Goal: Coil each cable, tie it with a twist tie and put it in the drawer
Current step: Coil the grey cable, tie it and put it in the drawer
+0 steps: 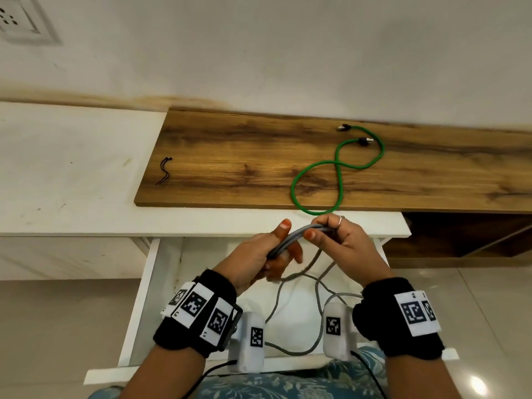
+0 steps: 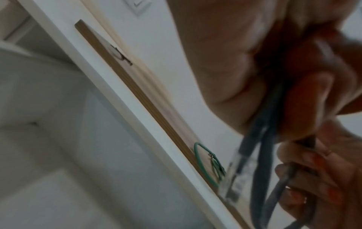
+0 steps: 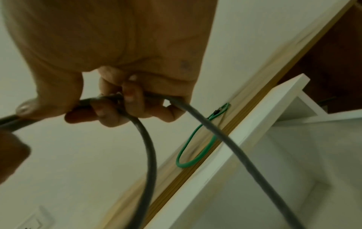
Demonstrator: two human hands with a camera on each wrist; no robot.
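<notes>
Both hands hold a grey cable (image 1: 299, 233) above the open white drawer (image 1: 144, 298). My left hand (image 1: 276, 249) grips several doubled strands of it, seen close in the left wrist view as the grey cable (image 2: 262, 139) with a clear plug. My right hand (image 1: 331, 230) curls round the same bundle, and the grey cable (image 3: 149, 155) hangs from it in loops down into the drawer. A green cable (image 1: 339, 171) lies in a figure eight on the wooden board (image 1: 230, 156). Black twist ties (image 1: 164, 170) lie at the board's left end.
The wooden board sits on a white cabinet top (image 1: 72, 168) against a white wall. A wall socket (image 1: 17, 20) is at the upper left. A dark open shelf (image 1: 460, 237) lies to the right of the drawer. Tiled floor flanks the drawer.
</notes>
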